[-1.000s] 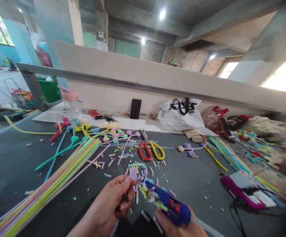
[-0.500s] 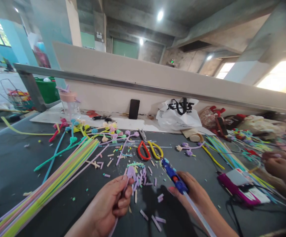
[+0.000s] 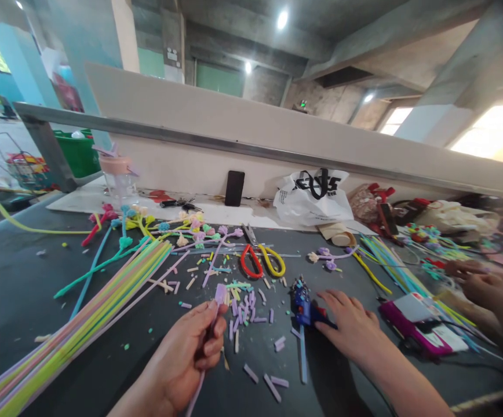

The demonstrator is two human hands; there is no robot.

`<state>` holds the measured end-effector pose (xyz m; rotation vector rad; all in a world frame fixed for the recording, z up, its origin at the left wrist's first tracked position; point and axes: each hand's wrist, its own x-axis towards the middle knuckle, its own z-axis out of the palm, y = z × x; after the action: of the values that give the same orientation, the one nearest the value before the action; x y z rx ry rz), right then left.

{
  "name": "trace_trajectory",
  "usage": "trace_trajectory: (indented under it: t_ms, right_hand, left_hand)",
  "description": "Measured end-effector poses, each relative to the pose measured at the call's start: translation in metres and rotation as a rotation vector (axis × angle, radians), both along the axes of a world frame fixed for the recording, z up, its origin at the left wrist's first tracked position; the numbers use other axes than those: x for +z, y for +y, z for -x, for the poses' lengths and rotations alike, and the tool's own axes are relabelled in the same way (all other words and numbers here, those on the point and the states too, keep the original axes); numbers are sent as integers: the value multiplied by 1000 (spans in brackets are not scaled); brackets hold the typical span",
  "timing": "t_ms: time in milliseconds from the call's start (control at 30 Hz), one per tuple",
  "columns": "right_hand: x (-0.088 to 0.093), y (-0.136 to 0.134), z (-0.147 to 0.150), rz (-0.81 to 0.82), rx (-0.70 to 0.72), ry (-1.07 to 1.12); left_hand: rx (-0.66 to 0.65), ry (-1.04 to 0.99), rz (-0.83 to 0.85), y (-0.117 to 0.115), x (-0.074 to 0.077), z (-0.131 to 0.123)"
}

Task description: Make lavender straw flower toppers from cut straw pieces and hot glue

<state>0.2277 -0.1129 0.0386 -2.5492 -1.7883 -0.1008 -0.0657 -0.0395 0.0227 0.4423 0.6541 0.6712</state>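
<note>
My left hand [image 3: 190,353] is closed around a thin light-purple pipe cleaner [image 3: 219,294]; a thicker purple tuft stands at its top, and its tail runs down past my palm. My right hand [image 3: 350,325] has its fingers spread and hovers close by the handle of a blue hot glue gun [image 3: 303,311], which lies on the dark table with a clear glue stick [image 3: 303,356] sticking out toward me. Whether the thumb still touches the handle is hard to tell. Between the hands lie many short cut purple pieces [image 3: 247,307].
Scissors [image 3: 262,260] with red and yellow handles lie beyond the pieces. Long coloured pipe cleaners [image 3: 104,307] spread at left, with small flower stems [image 3: 199,231] behind. A magenta box [image 3: 421,330] with cables sits at right, near a co-worker's hands [image 3: 486,289]. A phone [image 3: 234,188] leans at the back.
My right hand has let go of the glue gun and opened; the gun now lies on the table. My left hand still holds the purple pipe cleaner, shifted slightly left in view.
</note>
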Motion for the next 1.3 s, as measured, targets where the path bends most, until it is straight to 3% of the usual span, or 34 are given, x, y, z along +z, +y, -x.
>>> trace_trajectory:
  t_ms: [67,167,267,367,467,800,1300]
  right_hand:
    - [13,5,23,-88,79,3]
    - [19,18,71,-124,326,185]
    - [10,35,112,-79,435,257]
    - [-3,49,130,2,448,217]
    - [-12,57,132,43,423,199]
    - [-27,57,119,-51,431,318]
    - [-29,54,116,-65,425,236]
  left_hand:
    - [-2,14,-11,-1,0,0]
    - [-8,27,-34,-1,0,0]
    - [-18,39,-45,0,-2,0]
    - [-6,46,-43,1,-3,-1]
    - [-3,41,-33,1,-3,-1]
    - [-19,32,-17,1,0,-1]
    - [-24,57,-16,1,-3,-2]
